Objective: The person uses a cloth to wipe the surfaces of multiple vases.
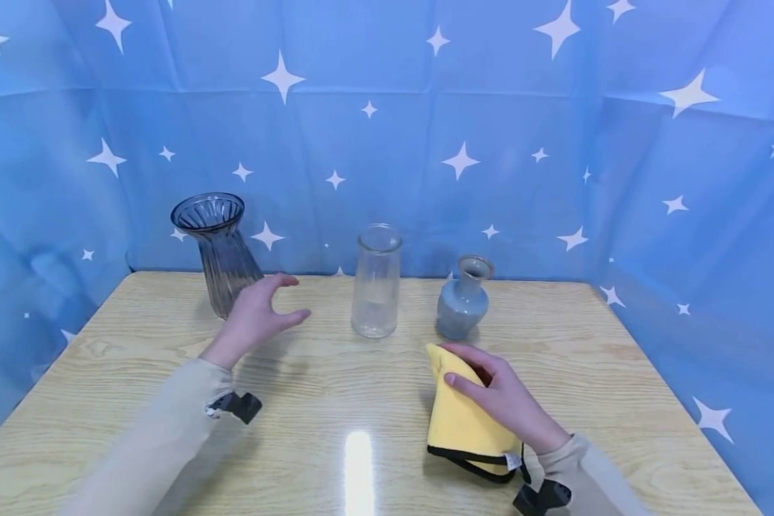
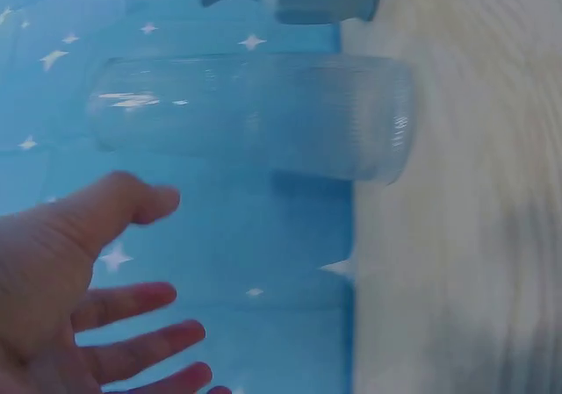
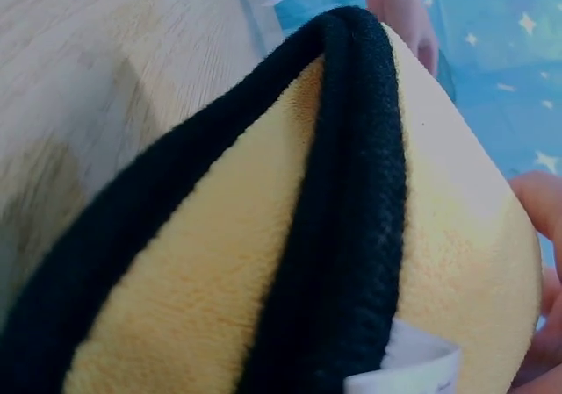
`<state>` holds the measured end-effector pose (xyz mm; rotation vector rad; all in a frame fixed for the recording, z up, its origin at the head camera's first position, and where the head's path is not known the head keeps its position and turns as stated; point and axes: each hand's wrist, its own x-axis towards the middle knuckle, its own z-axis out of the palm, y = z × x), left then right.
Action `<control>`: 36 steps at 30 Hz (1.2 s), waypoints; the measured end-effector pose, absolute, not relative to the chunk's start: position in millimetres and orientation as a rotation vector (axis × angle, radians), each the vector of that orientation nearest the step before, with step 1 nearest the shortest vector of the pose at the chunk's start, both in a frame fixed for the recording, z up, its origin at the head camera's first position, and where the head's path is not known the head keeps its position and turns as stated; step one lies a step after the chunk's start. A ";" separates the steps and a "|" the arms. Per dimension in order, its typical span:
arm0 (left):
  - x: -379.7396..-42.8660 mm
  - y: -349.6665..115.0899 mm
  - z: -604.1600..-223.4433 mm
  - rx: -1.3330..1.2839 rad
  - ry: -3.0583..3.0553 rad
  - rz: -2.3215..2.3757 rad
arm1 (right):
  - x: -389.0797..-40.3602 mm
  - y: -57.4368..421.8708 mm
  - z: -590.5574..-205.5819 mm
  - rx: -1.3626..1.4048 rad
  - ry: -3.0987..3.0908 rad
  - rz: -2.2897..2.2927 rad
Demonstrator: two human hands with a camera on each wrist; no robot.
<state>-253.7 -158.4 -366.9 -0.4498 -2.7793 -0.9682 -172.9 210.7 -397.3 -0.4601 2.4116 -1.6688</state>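
Observation:
A folded yellow cloth [image 1: 462,416] with black edging is pinched in my right hand [image 1: 503,394], its lower edge hanging down over the table. In the right wrist view the cloth [image 3: 474,210] and its white tag [image 3: 408,363] fill most of the picture. My left hand [image 1: 258,312] has thumb and fingers spread apart with nothing between them, left of the clear glass vase [image 1: 375,294]. That same vase [image 2: 255,113] lies beyond my left thumb in the left wrist view. Just behind the left hand leans the grey ribbed glass vase [image 1: 222,265], its base partly hidden.
A small blue-grey vase [image 1: 462,307] with a brown rim stands behind the cloth. The wooden table [image 1: 316,430] ends at a blue curtain [image 1: 387,165] with white stars, which also runs along both sides.

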 end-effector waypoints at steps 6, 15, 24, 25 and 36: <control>-270.4 -133.9 -393.3 -0.608 -2.822 -1.209 | -171.3 210.6 -398.5 -0.447 2.413 -1.661; -293.4 -96.7 -411.2 -0.656 -2.829 -1.564 | -166.4 213.3 -397.8 -0.414 2.404 -1.676; -310.0 -79.1 -421.9 -0.652 -2.685 -1.946 | -162.6 214.5 -397.4 -0.425 2.412 -1.671; -310.7 -77.9 -422.7 -0.645 -2.666 -1.976 | -162.5 214.5 -397.3 -0.429 2.409 -1.671; -310.5 -72.6 -423.8 -0.557 -2.618 -2.000 | -163.8 215.3 -398.3 -0.413 2.391 -1.678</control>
